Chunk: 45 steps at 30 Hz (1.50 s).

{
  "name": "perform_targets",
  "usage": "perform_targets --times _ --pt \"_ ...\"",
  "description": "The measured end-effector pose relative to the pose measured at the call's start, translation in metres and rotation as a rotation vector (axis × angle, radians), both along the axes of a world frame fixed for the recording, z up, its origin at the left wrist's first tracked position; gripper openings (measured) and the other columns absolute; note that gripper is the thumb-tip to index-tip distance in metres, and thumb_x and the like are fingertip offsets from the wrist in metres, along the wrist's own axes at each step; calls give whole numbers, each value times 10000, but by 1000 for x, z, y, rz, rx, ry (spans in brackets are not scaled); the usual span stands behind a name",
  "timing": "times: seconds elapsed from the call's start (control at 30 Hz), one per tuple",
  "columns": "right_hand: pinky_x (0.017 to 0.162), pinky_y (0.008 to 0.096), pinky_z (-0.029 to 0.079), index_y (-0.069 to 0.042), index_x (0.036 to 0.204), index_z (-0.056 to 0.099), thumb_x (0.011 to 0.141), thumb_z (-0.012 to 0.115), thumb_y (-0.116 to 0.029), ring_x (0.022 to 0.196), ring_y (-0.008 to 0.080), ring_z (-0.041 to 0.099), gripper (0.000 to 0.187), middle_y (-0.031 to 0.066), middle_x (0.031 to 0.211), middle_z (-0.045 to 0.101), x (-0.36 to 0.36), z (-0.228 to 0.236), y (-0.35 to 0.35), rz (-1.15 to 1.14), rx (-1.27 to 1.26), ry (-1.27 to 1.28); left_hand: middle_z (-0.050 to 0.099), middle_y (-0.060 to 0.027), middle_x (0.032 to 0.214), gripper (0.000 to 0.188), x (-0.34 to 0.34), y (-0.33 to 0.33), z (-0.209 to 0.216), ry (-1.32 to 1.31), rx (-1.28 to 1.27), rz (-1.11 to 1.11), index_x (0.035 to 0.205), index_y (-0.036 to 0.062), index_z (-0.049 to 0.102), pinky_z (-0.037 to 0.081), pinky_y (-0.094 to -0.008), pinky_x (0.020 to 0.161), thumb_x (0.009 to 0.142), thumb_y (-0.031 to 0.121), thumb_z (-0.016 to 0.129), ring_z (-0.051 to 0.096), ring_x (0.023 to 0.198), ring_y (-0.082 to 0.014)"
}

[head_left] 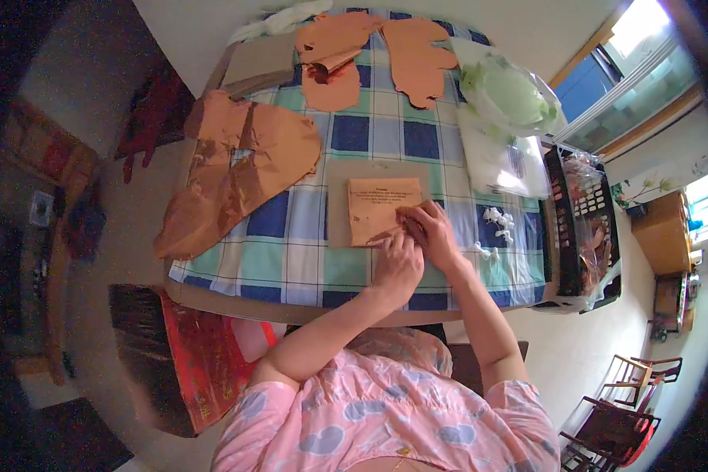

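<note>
A folded copper-orange foil sheet (381, 206) with dark print lies flat on a square of grey-brown card (337, 197) in the middle of the table. At its near right corner, my right hand (434, 234) is closed with fingers bent, pinching the foil's edge. My left hand (399, 269) is closed just in front of it, fingertips pressed on the near edge of the same foil. Both hands nearly touch. Under the fingers the foil looks creased, and its corner is hidden.
A checked cloth (348, 273) covers the table. A large crinkled foil balloon (259, 169) lies left, with more flat orange foil shapes (417, 59) at the back. Stacked card (258, 64), clear plastic bags (503, 149), white twisted ties (498, 224) and a black crate (590, 220) stand around.
</note>
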State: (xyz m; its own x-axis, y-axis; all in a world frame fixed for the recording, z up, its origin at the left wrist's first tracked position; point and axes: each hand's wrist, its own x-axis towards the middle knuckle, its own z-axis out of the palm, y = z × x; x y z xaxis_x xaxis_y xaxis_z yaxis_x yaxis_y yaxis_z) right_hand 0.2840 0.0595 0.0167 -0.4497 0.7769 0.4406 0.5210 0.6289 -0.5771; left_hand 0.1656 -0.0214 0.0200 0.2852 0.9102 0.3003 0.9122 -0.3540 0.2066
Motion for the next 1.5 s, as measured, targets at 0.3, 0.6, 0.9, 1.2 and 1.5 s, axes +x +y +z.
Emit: perform_targets --times 0.3,0.6,0.9,1.2,1.5 --pt "760 415 478 -108 1076 663 857 655 -162 887 322 572 226 104 948 608 -3 6 -2 -4 -35 -53 641 -129 1027 110 -64 -32 50 -1075 -822 -69 946 56 571 483 -421 877 937 165 565 624 971 -276" --pt "776 408 480 -75 1049 668 820 647 -32 890 319 586 233 111 928 608 11 10 -6 -68 24 -127 632 -216 1156 430 -445 39 102 -795 137 434 1209 -53 569 474 -397 928 955 291 526 619 1040 -306" --pt "784 403 485 -70 1041 670 815 663 -34 904 308 589 229 104 922 618 2 15 -19 -45 -26 -133 674 -171 1013 213 -547 2 -17 -43 161 830 1062 32 631 500 -421 835 883 145 603 646 975 -332" --pt "1080 512 345 -126 1207 619 758 761 -186 1271 320 472 475 109 1360 519 27 48 -44 206 -96 -313 657 -113 1061 107 -217 -13 57 -329 72 -53 951 49 649 468 -408 953 846 62 628 605 1063 -299" --pt "1112 527 289 -152 1234 607 782 734 -222 1315 294 449 475 101 1387 519 35 38 -37 250 -143 -319 538 -130 1325 432 -162 -12 20 -227 -112 -359 1139 63 555 419 -421 1047 743 131 716 511 1238 -307"
